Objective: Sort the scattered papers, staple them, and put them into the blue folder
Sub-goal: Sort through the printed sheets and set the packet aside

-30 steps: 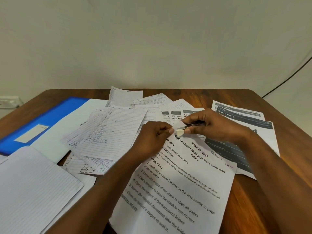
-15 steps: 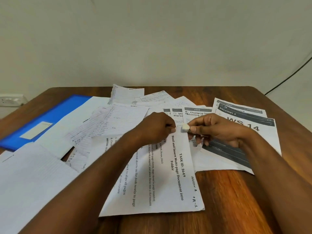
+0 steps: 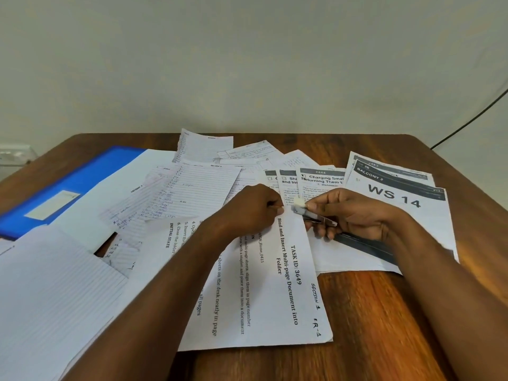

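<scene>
The printed task sheet [image 3: 277, 298] headed "TASK ID: 3649" lies turned sideways on the wooden table [image 3: 384, 325]. My left hand [image 3: 247, 210] pinches its far edge with curled fingers. My right hand [image 3: 354, 213] grips a small stapler [image 3: 313, 215], whose pale tip sits just right of the left fingertips, a little off the sheet's edge. The blue folder [image 3: 68, 182] lies flat at the far left, partly under white sheets. Handwritten lined papers [image 3: 198, 193] are fanned across the middle.
Printed sheets marked "WS 14" [image 3: 395, 199] and "Charging" [image 3: 321, 180] lie under and beyond my right hand. A lined pad [image 3: 49, 298] covers the near left corner. A black cable [image 3: 467, 122] runs down the wall at right. Bare wood shows at the near right.
The task sheet has swung round so its text now runs sideways. The stapler has come off its corner and moved slightly right. My left hand still holds the sheet's edge.
</scene>
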Motion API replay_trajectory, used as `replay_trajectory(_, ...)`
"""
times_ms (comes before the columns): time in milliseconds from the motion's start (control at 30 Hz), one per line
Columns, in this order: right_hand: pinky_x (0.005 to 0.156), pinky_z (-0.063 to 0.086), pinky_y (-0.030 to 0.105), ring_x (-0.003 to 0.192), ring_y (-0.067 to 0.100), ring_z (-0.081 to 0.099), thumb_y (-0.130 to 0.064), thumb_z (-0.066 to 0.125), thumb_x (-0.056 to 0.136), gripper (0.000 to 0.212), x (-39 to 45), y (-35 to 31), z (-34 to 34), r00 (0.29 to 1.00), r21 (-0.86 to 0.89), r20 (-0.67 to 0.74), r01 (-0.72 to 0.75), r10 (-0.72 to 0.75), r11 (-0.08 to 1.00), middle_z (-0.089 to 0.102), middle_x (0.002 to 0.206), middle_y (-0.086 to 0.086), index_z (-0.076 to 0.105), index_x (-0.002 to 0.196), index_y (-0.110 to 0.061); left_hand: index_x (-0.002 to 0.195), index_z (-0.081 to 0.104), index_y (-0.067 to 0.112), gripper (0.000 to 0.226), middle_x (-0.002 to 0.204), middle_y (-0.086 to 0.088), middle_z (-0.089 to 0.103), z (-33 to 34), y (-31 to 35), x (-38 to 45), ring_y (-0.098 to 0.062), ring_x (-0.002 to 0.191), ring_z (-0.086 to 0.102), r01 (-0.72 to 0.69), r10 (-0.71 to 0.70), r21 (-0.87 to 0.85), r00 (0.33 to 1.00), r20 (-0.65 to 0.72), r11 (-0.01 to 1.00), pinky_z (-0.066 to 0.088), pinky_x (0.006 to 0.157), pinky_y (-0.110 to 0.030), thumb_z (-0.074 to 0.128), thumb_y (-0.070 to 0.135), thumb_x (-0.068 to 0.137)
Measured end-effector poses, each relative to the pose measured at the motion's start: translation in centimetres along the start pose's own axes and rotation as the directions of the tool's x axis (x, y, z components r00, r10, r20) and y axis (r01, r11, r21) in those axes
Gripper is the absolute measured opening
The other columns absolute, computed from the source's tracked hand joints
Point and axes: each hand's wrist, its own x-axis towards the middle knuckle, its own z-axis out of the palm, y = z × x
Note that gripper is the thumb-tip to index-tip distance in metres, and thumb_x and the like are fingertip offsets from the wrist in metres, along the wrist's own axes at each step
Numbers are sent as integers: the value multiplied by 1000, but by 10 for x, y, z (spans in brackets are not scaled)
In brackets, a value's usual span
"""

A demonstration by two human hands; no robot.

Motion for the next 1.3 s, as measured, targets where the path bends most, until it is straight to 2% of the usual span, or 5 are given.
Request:
replay_trajectory(167, 56, 55, 24, 73, 24, 63, -18, 66, 97, 29, 1, 0, 2, 1000, 9, 18, -12, 12, 1000, 72, 107, 25, 75, 115, 3, 81, 72, 14, 24, 74, 10, 66, 0, -1, 4, -3, 69, 58, 11, -11, -3, 1000, 9, 1000, 37, 61, -21, 65, 19, 103)
replay_trajectory(533, 55, 57, 23, 74, 22, 71, -19, 74, 86, 42, 9, 4, 4, 998, 19, -51, -21, 22, 1000, 68, 111, 32, 70, 118, 9, 80, 72, 8, 24, 68, 9, 62, 4, 0, 3, -5, 64, 55, 25, -25, -32, 1000, -13, 999, 37, 60, -23, 67, 17, 102)
replay_trajectory(1000, 57, 61, 26, 76, 23, 72, -16, 77, 85, 34, 13, 4, 10, 993, 28, -113, -26, 29, 999, 74, 104, 26, 75, 112, 5, 87, 77, 9, 24, 82, -2, 76, 5, -8, 4, -6, 67, 62, 52, -52, -62, 999, 4, 997, 46, 66, -25, 64, 22, 103)
replay_trajectory(1200, 57, 61, 26, 75, 23, 72, -18, 78, 83, 39, 14, 4, 12, 989, 21, -146, -20, 23, 1000, 72, 110, 32, 74, 115, 5, 57, 42, 19, 58, 51, 3, 42, 5, -6, 3, -4, 41, 34, 65, -72, -207, 997, -25, 976, 30, 54, -27, 64, 47, 103)
replay_trajectory(1300, 57, 61, 26, 74, 22, 72, -21, 79, 79, 44, 13, 2, 14, 989, 15, -146, -18, 20, 1000, 73, 109, 31, 74, 115, 6, 54, 40, 22, 61, 50, 4, 42, 7, -5, 3, -4, 40, 35, 79, -85, -249, 996, -16, 965, 29, 52, -24, 68, 56, 97)
